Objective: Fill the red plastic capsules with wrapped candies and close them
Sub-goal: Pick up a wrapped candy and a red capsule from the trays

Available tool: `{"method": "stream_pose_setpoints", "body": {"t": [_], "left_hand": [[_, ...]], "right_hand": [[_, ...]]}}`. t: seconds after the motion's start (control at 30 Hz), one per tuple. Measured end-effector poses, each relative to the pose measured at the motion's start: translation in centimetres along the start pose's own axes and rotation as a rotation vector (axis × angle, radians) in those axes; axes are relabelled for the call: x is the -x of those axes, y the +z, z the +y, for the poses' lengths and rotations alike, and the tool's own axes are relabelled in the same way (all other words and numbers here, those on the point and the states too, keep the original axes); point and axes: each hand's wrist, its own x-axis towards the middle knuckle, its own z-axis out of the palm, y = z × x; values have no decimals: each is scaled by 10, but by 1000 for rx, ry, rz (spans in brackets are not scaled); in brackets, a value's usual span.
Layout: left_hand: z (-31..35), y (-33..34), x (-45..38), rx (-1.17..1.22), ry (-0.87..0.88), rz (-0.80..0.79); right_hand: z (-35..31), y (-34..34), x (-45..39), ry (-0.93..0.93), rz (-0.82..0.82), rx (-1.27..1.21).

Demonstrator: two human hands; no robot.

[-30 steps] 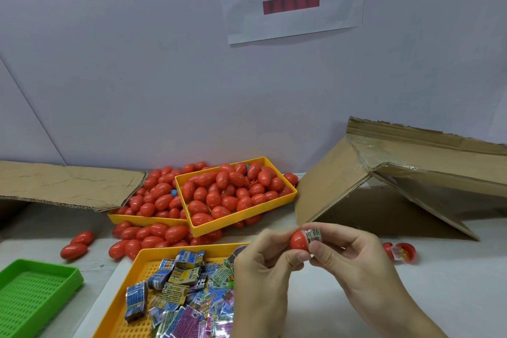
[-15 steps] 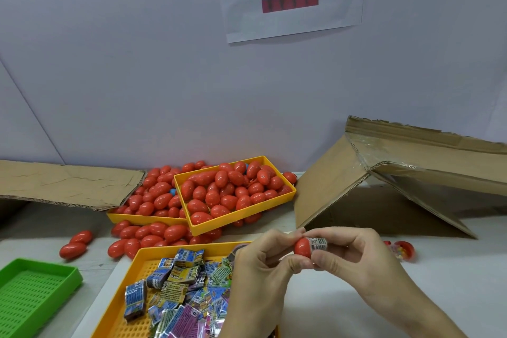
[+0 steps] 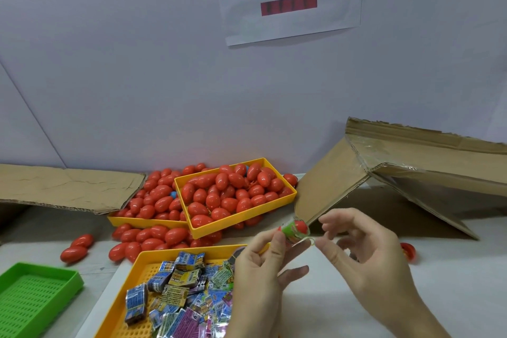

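Note:
My left hand (image 3: 263,269) pinches a red capsule (image 3: 300,226) with a green printed wrapper (image 3: 290,232) around it, held above the table's middle. My right hand (image 3: 365,252) hovers just right of it, fingers apart, touching or nearly touching the wrapper's clear edge. A yellow tray (image 3: 145,269) of several wrapped candies (image 3: 181,277) lies below my left hand. Two yellow trays (image 3: 241,217) heaped with red capsules (image 3: 219,195) stand at the back, with more capsules spilled around them.
An empty green tray (image 3: 33,291) sits at the front left. Flattened cardboard (image 3: 63,186) lies at the back left and a folded cardboard box (image 3: 411,167) at the right. One red capsule (image 3: 408,250) lies right of my right hand. Two loose capsules (image 3: 76,248) lie left.
The capsule has turned in my left hand, now showing the green wrapper. My right hand has let go of it and opened, staying just to its right.

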Motion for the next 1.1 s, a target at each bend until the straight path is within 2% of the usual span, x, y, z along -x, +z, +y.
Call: {"method": "stream_pose_setpoints", "body": {"t": [0.13, 0.3, 0.43, 0.5, 0.63, 0.73, 0.83, 1.0, 1.1], "left_hand": [[-1, 4, 3, 22, -46, -64], [-3, 4, 6, 2, -80, -153], [-4, 5, 6, 76, -142, -140], [-2, 4, 4, 71, -176, -155], [2, -4, -2, 60, -199, -232], [5, -10, -3, 70, -192, -319], [5, -12, -3, 61, -173, -335], [1, -7, -4, -65, -48, -270], [0, -4, -2, -102, 28, -226]], "right_hand": [[8, 14, 7, -224, 33, 315], [16, 20, 10, -353, 88, 478], [20, 16, 7, -429, 147, 596], [20, 13, 5, -433, 136, 594], [17, 10, 4, -398, -18, 441], [16, 9, 4, -381, -71, 357], [15, 8, 4, -411, -80, 409], [19, 8, 4, -452, -45, 623], [20, 12, 6, -419, -28, 596]]}}
